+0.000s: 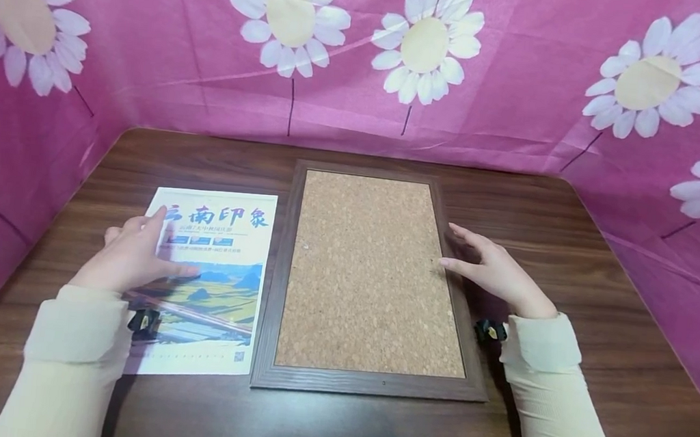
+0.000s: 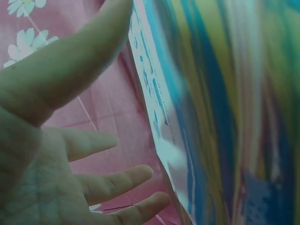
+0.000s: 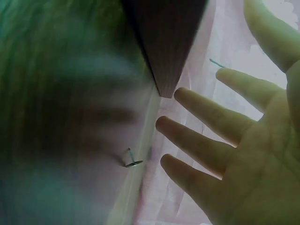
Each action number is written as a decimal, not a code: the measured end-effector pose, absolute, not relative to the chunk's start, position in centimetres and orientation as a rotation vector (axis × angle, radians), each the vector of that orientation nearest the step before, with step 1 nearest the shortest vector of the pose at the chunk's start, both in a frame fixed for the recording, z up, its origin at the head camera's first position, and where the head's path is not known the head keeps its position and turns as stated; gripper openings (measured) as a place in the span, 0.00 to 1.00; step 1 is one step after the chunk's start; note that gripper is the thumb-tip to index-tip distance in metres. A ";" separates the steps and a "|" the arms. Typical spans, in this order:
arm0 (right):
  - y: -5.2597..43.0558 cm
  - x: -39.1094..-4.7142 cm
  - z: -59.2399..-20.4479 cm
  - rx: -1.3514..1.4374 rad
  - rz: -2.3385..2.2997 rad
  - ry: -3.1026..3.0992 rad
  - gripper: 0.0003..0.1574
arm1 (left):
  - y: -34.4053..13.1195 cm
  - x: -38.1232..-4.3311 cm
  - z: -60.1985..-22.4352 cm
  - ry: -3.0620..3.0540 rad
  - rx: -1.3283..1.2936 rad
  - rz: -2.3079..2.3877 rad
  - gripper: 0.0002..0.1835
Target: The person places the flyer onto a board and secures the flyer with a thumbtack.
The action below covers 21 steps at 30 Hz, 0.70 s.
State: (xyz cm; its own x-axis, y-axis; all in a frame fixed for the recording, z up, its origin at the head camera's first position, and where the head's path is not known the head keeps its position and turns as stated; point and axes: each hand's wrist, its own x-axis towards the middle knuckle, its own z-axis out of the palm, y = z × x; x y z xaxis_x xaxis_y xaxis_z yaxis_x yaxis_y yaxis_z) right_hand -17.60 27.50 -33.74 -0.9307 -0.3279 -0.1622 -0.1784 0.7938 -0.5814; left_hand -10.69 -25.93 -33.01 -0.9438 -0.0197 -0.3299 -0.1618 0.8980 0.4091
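A printed poster [image 1: 214,304] with large Chinese lettering and a landscape picture lies flat on the left. My left hand [image 1: 131,253] is spread over its left side; in the left wrist view, the fingers [image 2: 117,183] look straight and hold nothing. To the right of the poster lies a cork board [image 1: 376,275] in a dark wood frame [image 1: 368,384]. My right hand [image 1: 494,267] is at the frame's right edge, fingers extended and holding nothing; contact is hard to tell. A thumbtack [image 3: 134,163] lies near the right fingers in the right wrist view.
Everything lies on a dark wood-grain table [image 1: 615,376]. A pink cloth [image 1: 346,108] printed with white daisies hangs behind the table and along both sides. Dark bands with small devices are at both wrists, below the cream sleeves [image 1: 558,399].
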 end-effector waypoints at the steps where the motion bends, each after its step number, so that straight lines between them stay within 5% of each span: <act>1: 27.5 -17.6 -33.8 -0.395 -0.827 2.734 0.51 | -26.0 -10.7 -33.1 2.743 -0.134 0.635 0.73; 15: 27.7 -17.8 -34.5 -0.409 -0.732 2.726 0.51 | -28.7 -10.8 -33.4 2.716 -0.140 0.697 0.67; 21: 27.7 -17.9 -34.4 -0.442 -0.676 2.733 0.47 | -29.5 -11.0 -32.8 2.827 -0.102 0.811 0.45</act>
State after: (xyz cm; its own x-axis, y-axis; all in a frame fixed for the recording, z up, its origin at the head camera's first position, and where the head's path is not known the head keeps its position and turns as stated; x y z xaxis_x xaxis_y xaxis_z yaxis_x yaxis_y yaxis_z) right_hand -17.92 27.74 -34.43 -0.9107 -0.3597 -0.2034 -0.2233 0.8425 -0.4902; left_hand -10.97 -29.53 -32.84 -0.9779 -0.0114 -0.2090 -0.1205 0.8473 0.5173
